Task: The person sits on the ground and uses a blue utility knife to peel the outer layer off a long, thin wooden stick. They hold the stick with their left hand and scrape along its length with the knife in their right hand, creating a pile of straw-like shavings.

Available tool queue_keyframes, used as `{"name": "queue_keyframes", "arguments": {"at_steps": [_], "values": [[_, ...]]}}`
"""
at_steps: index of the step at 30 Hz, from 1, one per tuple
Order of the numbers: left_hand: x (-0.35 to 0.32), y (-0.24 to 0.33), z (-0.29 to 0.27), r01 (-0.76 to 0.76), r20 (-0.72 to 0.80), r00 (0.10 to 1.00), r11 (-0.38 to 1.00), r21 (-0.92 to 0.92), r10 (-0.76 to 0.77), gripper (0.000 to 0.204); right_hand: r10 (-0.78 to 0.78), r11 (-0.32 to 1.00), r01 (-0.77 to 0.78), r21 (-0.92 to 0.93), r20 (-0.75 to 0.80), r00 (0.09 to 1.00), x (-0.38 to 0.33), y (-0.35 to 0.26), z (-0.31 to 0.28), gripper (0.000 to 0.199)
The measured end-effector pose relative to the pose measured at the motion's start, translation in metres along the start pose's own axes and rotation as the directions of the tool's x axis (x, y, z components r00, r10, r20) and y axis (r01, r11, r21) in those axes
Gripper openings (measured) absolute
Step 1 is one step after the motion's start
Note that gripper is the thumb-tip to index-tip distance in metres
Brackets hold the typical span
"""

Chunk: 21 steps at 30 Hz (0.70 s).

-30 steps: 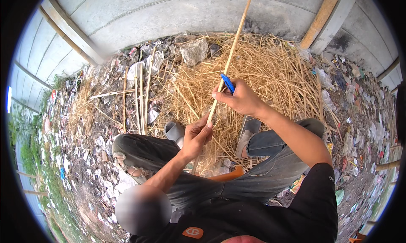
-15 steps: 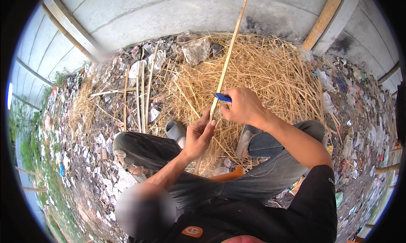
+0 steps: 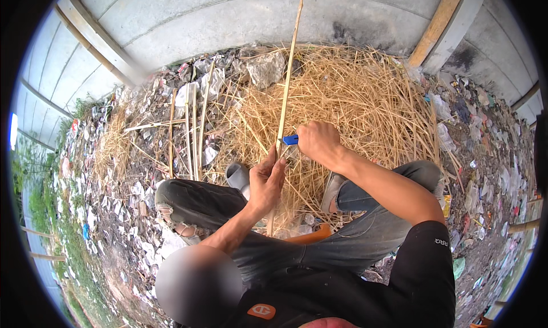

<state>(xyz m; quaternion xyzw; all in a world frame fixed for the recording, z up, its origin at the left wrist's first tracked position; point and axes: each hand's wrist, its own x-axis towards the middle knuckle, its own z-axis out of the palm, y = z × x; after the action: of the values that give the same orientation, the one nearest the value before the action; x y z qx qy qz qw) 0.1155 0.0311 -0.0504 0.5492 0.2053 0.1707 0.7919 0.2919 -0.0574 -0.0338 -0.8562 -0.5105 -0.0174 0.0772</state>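
Left hand (image 3: 265, 182) grasps the bamboo strip (image 3: 289, 71); right hand (image 3: 318, 142), clenched on a blue-handled knife (image 3: 290, 140), best shaves away from the fingers.

One head-worn fisheye camera looks steeply down, close over the seated person's lap. It faces a straw pile (image 3: 348, 100) and concrete wall (image 3: 257, 14).

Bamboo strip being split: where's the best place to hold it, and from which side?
Grip the bamboo strip low on its shaft, from the left, probably where the left hand pinches it. It stands near upright, and the right hand works a blue-handled knife just above.
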Motion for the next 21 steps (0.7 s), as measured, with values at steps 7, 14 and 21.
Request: {"name": "queue_keyframes", "arguments": {"at_steps": [7, 14, 21], "values": [[-0.053, -0.015, 0.011, 0.131, 0.172, 0.973, 0.983, 0.13, -0.153, 0.036, 0.393, 0.9, -0.399, 0.178, 0.067, 0.917, 0.037, 0.096, -0.015, 0.015], [-0.059, -0.013, 0.016, 0.034, 0.13, 0.991, 0.999, 0.005, -0.034, 0.052, 0.483, 0.867, -0.474, 0.15, -0.027, 0.875, 0.02, 0.132, -0.066, 0.018], [-0.031, 0.016, 0.016, -0.009, -0.05, 0.999, 1.0, 0.006, 0.009, 0.05, -0.015, 0.982, 0.012, 0.189, 0.016, 1.0, -0.016, 0.001, -0.045, 0.017]]}}
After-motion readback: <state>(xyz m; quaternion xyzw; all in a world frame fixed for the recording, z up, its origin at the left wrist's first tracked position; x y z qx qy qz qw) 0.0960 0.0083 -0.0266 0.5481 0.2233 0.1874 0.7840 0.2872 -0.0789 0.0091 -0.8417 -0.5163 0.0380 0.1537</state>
